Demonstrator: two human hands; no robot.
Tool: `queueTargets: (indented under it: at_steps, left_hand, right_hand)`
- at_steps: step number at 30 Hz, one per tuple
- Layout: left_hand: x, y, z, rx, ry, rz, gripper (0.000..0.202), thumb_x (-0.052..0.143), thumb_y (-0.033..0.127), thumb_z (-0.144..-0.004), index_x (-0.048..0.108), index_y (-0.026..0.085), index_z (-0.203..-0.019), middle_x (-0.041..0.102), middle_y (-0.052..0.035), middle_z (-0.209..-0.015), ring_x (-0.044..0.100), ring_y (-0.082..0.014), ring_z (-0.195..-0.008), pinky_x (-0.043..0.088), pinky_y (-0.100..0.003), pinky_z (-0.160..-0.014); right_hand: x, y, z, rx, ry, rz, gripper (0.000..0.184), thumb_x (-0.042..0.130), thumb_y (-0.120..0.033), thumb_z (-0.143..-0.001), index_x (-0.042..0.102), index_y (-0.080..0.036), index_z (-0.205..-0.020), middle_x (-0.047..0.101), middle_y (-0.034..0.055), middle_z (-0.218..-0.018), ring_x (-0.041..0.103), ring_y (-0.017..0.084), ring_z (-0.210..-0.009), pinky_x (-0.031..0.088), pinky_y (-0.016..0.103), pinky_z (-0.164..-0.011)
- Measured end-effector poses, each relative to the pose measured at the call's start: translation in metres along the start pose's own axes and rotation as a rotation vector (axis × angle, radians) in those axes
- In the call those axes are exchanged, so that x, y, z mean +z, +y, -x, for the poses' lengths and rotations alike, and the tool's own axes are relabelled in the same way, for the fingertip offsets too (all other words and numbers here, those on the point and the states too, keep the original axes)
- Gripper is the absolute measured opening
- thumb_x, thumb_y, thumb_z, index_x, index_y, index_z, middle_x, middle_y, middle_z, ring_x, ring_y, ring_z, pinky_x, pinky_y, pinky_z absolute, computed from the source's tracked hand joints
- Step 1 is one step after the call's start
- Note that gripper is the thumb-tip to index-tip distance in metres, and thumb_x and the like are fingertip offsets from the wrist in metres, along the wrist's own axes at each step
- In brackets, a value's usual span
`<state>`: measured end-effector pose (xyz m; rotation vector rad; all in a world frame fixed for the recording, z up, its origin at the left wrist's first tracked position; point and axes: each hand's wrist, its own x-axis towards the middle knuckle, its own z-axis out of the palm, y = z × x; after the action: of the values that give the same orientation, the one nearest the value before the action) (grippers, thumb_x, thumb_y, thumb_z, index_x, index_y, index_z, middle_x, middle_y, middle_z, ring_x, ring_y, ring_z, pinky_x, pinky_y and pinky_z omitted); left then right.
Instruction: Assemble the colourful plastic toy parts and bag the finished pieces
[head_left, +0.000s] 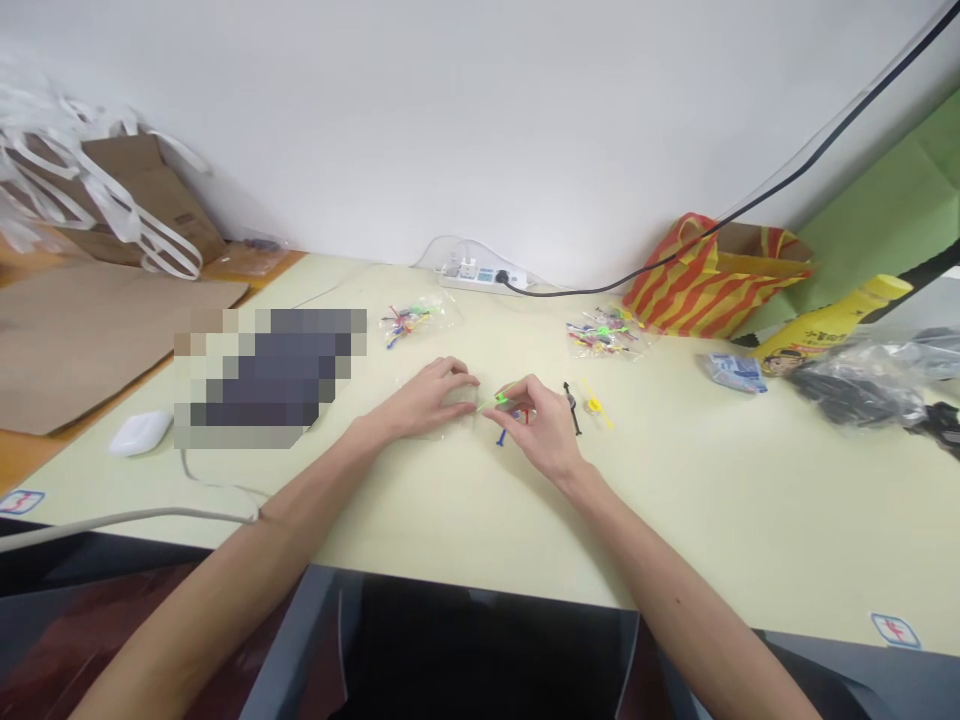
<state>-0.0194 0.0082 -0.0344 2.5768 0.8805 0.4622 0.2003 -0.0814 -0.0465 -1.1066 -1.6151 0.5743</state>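
Observation:
My left hand [429, 398] rests on the pale table [675, 500], its curled fingers pressing on a small clear plastic bag [452, 413] that is hard to make out. My right hand [541, 424] pinches a small green plastic piece [499, 399] with its tip pointing at the bag's mouth. Under that hand lie a blue piece [501, 437] and a red one. A black piece [573, 405] and a yellow piece [596, 406] lie just to the right of it.
Two clear bags of coloured pieces [406, 321] [602, 333] lie further back. A power strip [480, 274] sits by the wall. A striped bag [709, 275], yellow packet [825, 325] and dark plastic bag [862, 385] crowd the right. Cardboard [90, 330] and a white case [139, 432] lie at the left.

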Motion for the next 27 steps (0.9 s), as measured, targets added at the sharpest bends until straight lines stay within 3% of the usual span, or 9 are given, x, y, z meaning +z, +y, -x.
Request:
queueTargets:
  at_steps: [3,6,8,10,13,15,19,23,27]
  left_hand:
    - [0.001,-0.004,-0.001,0.001,0.015,-0.016,0.046,0.056,0.052,-0.096,0.063,0.025,-0.133,0.060,-0.0109,-0.126,0.055,-0.0288,-0.120,0.044,-0.045,-0.106]
    - [0.000,-0.006,-0.002,0.004,0.010,-0.003,0.042,0.058,0.050,-0.095,0.065,0.026,-0.128,0.064,-0.0095,-0.122,0.056,-0.0282,-0.117,0.046,-0.044,-0.103]
    - [0.000,-0.007,-0.001,0.008,0.006,0.021,0.039,0.059,0.049,-0.095,0.067,0.026,-0.125,0.064,-0.0091,-0.120,0.058,-0.0273,-0.115,0.047,-0.043,-0.102]
    - [0.000,-0.006,-0.001,0.013,0.008,0.056,0.036,0.059,0.049,-0.095,0.069,0.026,-0.120,0.064,-0.0088,-0.117,0.059,-0.0262,-0.112,0.048,-0.041,-0.100]
    - [0.000,-0.007,0.000,0.013,0.014,0.103,0.032,0.058,0.049,-0.095,0.071,0.025,-0.111,0.063,-0.0084,-0.111,0.060,-0.0246,-0.108,0.049,-0.040,-0.098]
    - [0.000,-0.008,0.000,0.012,0.023,0.117,0.030,0.058,0.049,-0.095,0.071,0.024,-0.108,0.062,-0.0081,-0.109,0.060,-0.0240,-0.107,0.050,-0.039,-0.097]
    - [0.000,-0.009,0.000,0.017,0.057,0.131,0.028,0.057,0.044,-0.096,0.069,0.024,-0.111,0.062,-0.0077,-0.110,0.062,-0.0214,-0.101,0.052,-0.037,-0.093]
    - [0.001,-0.009,0.000,0.025,0.101,0.218,0.026,0.056,0.040,-0.096,0.069,0.023,-0.112,0.063,-0.0081,-0.110,0.066,-0.0174,-0.089,0.055,-0.035,-0.086]
    - [0.002,-0.009,-0.001,0.004,0.178,0.307,0.026,0.061,0.041,-0.093,0.070,0.021,-0.108,0.066,-0.0081,-0.109,0.068,-0.0166,-0.086,0.058,-0.035,-0.086]
  right_hand:
    - [0.001,0.003,0.001,0.029,0.008,0.007,0.042,0.074,-0.044,-0.086,0.049,-0.024,-0.113,0.070,0.0035,-0.094,0.073,0.019,-0.077,0.061,0.034,-0.072]
    - [0.001,0.004,0.000,0.025,-0.012,-0.009,0.068,0.074,-0.041,-0.087,0.035,-0.026,-0.140,0.071,0.0027,-0.097,0.073,0.019,-0.081,0.061,0.034,-0.077]
    - [0.001,0.005,0.000,0.011,-0.026,0.021,0.074,0.072,-0.038,-0.089,0.029,-0.026,-0.149,0.071,0.0034,-0.098,0.073,0.019,-0.084,0.060,0.033,-0.078]
    - [-0.001,0.005,-0.001,-0.014,-0.029,0.085,0.065,0.070,-0.037,-0.091,0.038,-0.026,-0.147,0.071,0.0052,-0.100,0.072,0.019,-0.085,0.059,0.033,-0.080]
    - [-0.003,0.005,-0.002,-0.079,-0.023,0.205,0.033,0.067,-0.039,-0.094,0.061,-0.024,-0.122,0.072,0.0074,-0.102,0.072,0.019,-0.084,0.058,0.034,-0.084]
    - [-0.004,0.002,-0.002,-0.115,-0.012,0.281,0.024,0.066,-0.039,-0.095,0.065,-0.023,-0.112,0.073,0.0076,-0.102,0.072,0.020,-0.085,0.057,0.035,-0.085]
    - [-0.007,-0.004,-0.003,-0.152,-0.054,0.358,0.030,0.058,-0.033,-0.100,0.062,-0.023,-0.128,0.075,0.0085,-0.113,0.072,0.022,-0.097,0.056,0.034,-0.088]
    - [-0.010,-0.002,-0.003,-0.222,-0.083,0.370,0.044,0.036,-0.013,-0.102,0.056,-0.023,-0.141,0.071,0.0086,-0.127,0.066,0.021,-0.117,0.053,0.037,-0.100]
    - [-0.013,0.005,-0.004,-0.213,0.013,0.416,0.044,0.038,-0.010,-0.099,0.063,-0.024,-0.132,0.076,0.0059,-0.116,0.071,0.020,-0.105,0.055,0.036,-0.094]
